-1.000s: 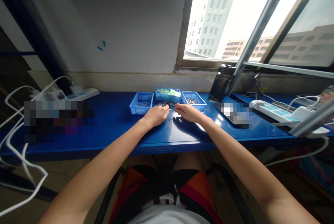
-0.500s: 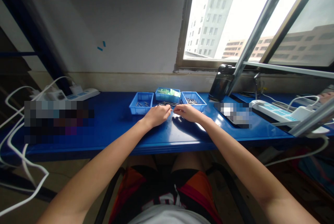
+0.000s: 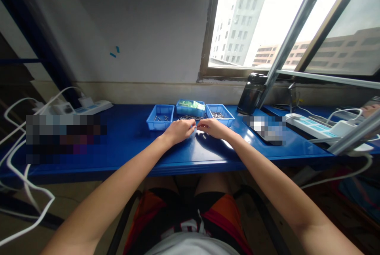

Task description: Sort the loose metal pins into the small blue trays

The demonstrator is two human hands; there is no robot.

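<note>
My left hand [image 3: 180, 130] and my right hand [image 3: 214, 128] meet fingertip to fingertip just above the blue table. Both are closed in a pinch; whatever lies between the fingers is too small to name. Behind them is a pile of small dark metal pieces [image 3: 192, 117], partly hidden by the hands. Left of the pile stands a blue bin [image 3: 152, 125] with a few thin metal pieces in it. To the right, another blue bin [image 3: 228, 122] holds more of them. A third blue bin [image 3: 182, 111] at the back carries a green plastic packet [image 3: 192, 105].
A black bottle [image 3: 251, 93] stands near the window. In front of it lies a blurred-out flat object [image 3: 265, 130]. Power strips [image 3: 94, 107] and white cables [image 3: 18, 156] occupy the left side; another power strip [image 3: 314, 127] lies right. Part of another person's hand [image 3: 369, 109] shows at the far right.
Both hands stay in nearly the same place, with only a slight shift of the fingertips. The bins and the pile have not moved.
</note>
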